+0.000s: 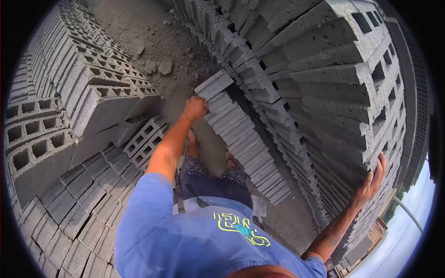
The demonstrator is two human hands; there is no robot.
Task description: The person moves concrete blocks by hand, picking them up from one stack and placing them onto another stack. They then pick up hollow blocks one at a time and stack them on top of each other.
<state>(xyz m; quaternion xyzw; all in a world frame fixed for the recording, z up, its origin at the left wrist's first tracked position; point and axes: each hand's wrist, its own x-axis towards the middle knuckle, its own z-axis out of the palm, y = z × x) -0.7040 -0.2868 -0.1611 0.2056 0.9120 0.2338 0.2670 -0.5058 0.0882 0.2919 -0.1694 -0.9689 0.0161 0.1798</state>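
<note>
My left hand (195, 108) reaches forward with its fingers curled at the near corner of a grey concrete block (214, 85), the end one of a low row. Behind it, a line of thin blocks (243, 139) stands close together on the ground beside my legs. On the right, my right hand (372, 184) lies against the edge of a tall stack of hollow concrete blocks (324, 92), its fingers stretched over the holed face and its thumb apart. What the left fingertips press on is partly hidden.
Stacked hollow blocks (104, 109) line the left side. Packed blocks (69, 217) cover the lower left. A dirt path with loose rubble (160, 65) runs ahead between the stacks. My feet stand in the narrow gap beside the low row.
</note>
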